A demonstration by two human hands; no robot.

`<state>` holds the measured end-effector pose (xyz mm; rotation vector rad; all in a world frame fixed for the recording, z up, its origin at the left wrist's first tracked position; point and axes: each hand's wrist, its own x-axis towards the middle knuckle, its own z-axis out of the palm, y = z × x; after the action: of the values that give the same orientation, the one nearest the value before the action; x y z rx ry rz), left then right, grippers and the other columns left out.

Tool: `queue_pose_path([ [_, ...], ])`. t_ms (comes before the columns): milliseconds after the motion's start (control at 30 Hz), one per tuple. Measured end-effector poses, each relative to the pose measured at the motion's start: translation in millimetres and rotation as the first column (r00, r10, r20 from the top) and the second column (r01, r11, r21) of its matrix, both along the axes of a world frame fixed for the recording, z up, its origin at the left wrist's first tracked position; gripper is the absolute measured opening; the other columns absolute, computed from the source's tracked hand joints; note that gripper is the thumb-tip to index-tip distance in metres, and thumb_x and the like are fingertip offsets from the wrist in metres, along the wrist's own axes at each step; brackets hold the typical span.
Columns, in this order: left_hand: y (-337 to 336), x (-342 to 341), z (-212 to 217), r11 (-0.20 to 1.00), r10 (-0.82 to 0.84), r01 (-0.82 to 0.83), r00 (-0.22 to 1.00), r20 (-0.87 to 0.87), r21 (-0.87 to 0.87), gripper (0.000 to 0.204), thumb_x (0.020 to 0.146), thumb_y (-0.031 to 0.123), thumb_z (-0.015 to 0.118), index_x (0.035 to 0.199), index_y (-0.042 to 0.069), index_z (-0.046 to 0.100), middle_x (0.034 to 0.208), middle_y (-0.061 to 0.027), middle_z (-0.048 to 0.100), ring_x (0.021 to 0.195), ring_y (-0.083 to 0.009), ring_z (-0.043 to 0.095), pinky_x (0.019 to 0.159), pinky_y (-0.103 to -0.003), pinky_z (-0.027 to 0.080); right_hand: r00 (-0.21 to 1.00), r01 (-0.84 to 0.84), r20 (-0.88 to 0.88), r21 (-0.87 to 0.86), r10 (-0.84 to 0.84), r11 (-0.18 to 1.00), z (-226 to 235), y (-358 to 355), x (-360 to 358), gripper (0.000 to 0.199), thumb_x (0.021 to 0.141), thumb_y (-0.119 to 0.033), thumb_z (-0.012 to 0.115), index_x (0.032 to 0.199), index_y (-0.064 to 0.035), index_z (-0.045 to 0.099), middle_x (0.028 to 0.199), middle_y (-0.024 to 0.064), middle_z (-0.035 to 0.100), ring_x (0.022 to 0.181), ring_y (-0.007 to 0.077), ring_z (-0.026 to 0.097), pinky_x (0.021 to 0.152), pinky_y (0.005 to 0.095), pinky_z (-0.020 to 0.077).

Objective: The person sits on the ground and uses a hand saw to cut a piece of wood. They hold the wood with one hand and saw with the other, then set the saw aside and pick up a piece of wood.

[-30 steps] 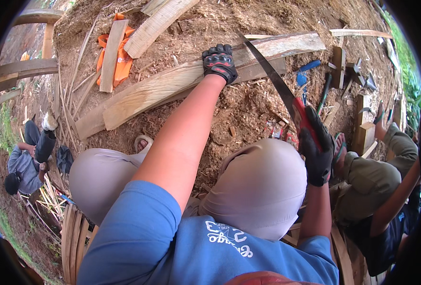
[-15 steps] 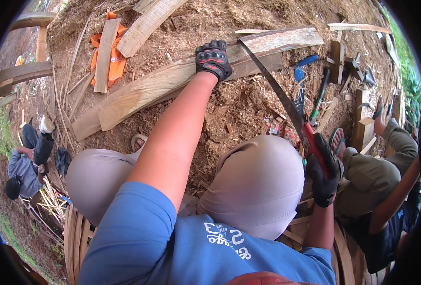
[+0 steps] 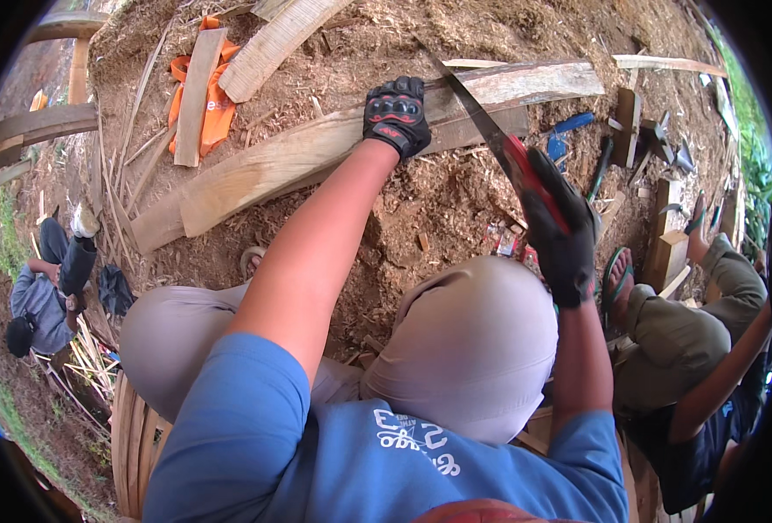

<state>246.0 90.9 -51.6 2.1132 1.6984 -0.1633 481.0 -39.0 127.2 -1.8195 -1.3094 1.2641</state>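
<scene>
A long wooden plank (image 3: 264,170) lies slantwise over wood shavings in front of my knees, on top of another board. My left hand (image 3: 396,118), in a black and red glove, grips the plank near its middle with fingers curled over the far edge. Held in my gloved right hand (image 3: 562,228) is a handsaw (image 3: 475,106) with a red handle. Its dark blade crosses the plank to the right of my left hand, with the tip beyond the far edge. Whether the teeth sit in a cut cannot be made out.
An orange bag (image 3: 219,118) lies under a short board (image 3: 199,91) at far left. Right of the plank are a blue-handled tool (image 3: 572,124), a black-handled tool (image 3: 602,161) and wood blocks (image 3: 627,122). People sit at right (image 3: 678,340) and far left (image 3: 42,292).
My right hand has pushed the saw forward and leftward, so the handle is nearer the plank and the tip reaches farther past it. My left hand keeps its place on the plank.
</scene>
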Motion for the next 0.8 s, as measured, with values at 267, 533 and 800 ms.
queue_pose_path([
  [267,6,8,10,0.996,0.070,-0.074,0.994,-0.079,-0.048,0.061,0.088,0.025,0.064,0.145,0.007,0.055,0.143,-0.0196,0.060,0.138,-0.0356,0.057,0.116,-0.049,0.044,0.994,-0.093,0.095,0.368,0.062,0.925,-119,-33,8,0.051,0.104,-0.007,0.069,0.154,-0.0052,0.058,0.152,0.0181,0.063,0.140,0.0284,0.062,0.117,0.0389,0.0469],
  [533,7,13,17,0.995,0.026,-0.042,0.986,-0.162,-0.095,0.062,0.089,0.029,0.065,0.146,0.007,0.054,0.145,-0.0200,0.059,0.138,-0.0355,0.058,0.116,-0.050,0.044,0.993,-0.001,0.119,0.099,-0.010,0.995,-62,-97,26,0.052,0.101,-0.011,0.073,0.151,-0.0103,0.062,0.139,0.0184,0.072,0.122,0.0260,0.073,0.101,0.0379,0.0559],
  [800,-1,5,-3,0.999,0.027,-0.030,0.988,-0.155,-0.021,0.063,0.089,0.028,0.065,0.148,0.009,0.052,0.146,-0.0190,0.058,0.142,-0.0360,0.055,0.120,-0.051,0.042,0.981,-0.072,0.191,0.211,0.031,0.975,-55,-53,14,0.054,0.097,-0.008,0.071,0.150,-0.0123,0.063,0.132,0.0201,0.074,0.105,0.0308,0.077,0.093,0.0380,0.0568],
])
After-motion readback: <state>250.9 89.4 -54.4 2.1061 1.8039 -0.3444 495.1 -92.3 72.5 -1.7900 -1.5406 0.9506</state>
